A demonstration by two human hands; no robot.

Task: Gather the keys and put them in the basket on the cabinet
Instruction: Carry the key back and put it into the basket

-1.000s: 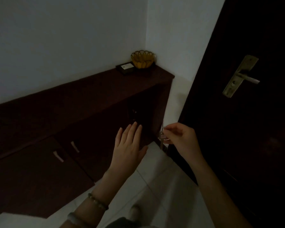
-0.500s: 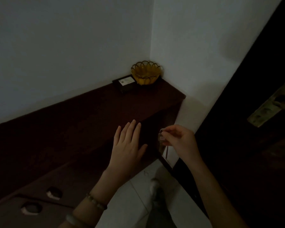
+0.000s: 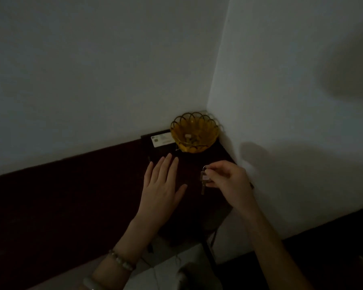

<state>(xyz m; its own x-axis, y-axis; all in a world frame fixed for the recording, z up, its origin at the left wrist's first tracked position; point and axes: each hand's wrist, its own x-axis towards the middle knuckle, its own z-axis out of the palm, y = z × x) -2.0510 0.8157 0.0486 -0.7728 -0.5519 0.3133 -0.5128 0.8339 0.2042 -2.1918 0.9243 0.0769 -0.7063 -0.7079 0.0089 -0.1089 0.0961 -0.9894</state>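
— Non-task stuff? 
— Dark flat box [image 3: 158,146] with a white label [image 3: 162,139], far end of the cabinet top, against the back wall [image 3: 92,70]. 
— Else? 
— Side wall [image 3: 291,101] meets it at the corner. Pale floor tiles [image 3: 168,268] bottom centre. Too dim for more.

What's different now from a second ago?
The person stepped up to the cabinet, so the yellow basket is much closer and the door is out of sight. The right hand brought the keys over the cabinet top. Same: right hand pinching the keys, left hand flat and empty.
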